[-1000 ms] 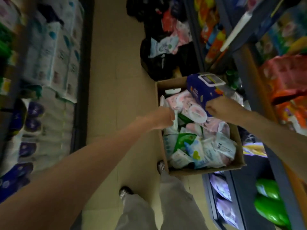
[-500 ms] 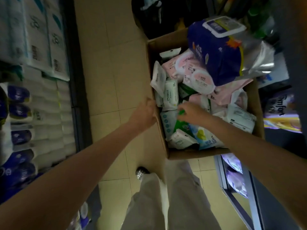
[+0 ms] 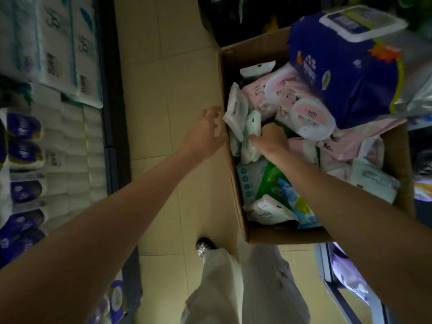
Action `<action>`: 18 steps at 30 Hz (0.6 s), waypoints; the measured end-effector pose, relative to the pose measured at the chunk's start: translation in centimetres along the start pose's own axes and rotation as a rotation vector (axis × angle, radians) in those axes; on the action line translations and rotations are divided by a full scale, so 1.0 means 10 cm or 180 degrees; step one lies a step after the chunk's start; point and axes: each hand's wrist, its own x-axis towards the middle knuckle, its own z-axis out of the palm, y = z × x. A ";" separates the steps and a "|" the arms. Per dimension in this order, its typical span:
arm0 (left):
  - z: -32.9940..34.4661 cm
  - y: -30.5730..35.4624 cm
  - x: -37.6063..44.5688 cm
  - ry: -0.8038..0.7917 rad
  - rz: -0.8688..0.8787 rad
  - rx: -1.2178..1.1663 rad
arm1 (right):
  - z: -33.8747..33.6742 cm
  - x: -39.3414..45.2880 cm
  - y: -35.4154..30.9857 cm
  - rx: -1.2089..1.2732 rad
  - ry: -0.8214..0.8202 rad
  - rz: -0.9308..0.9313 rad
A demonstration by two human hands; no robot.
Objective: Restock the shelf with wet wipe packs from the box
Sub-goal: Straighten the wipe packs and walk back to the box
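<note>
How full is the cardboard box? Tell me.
Nearly full. The cardboard box is heaped with wipe packs, and a big blue pack sits above its rim.

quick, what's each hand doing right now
left hand: open, at the box edge, holding nothing
right hand: in the box, closing on a pale green pack

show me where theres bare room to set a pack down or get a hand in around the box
Bare room: the tiled floor between the toilet-paper shelf and the cardboard box, and the tiles by the shoe. Crowded: the box is heaped with wet wipe packs; both the left hand and right hand work its left side.
</note>
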 end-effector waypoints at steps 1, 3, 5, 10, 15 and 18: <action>-0.04 0.00 0.03 0.0036 -0.0199 -0.0455 | -0.08 -0.07 -0.03 0.0160 0.0295 -0.0160; -0.14 0.07 0.09 -0.0039 -0.0664 -0.1442 | -0.31 -0.21 -0.16 0.0826 0.0828 -0.0551; -0.27 0.18 0.15 -0.0449 -0.1041 -0.2627 | -0.58 -0.37 -0.40 0.1735 0.0702 -0.0932; -0.50 0.16 0.26 -0.0216 -0.1388 -0.3360 | -0.66 -0.11 -0.78 0.1362 -0.0110 -0.1078; -0.58 -0.23 0.13 0.0094 -0.1799 -0.2916 | -0.06 0.31 -0.50 -0.0057 -0.0835 -0.0524; -0.63 -0.41 0.01 0.0030 -0.1837 -0.2774 | 0.14 0.19 -0.33 -0.0352 -0.0560 0.0043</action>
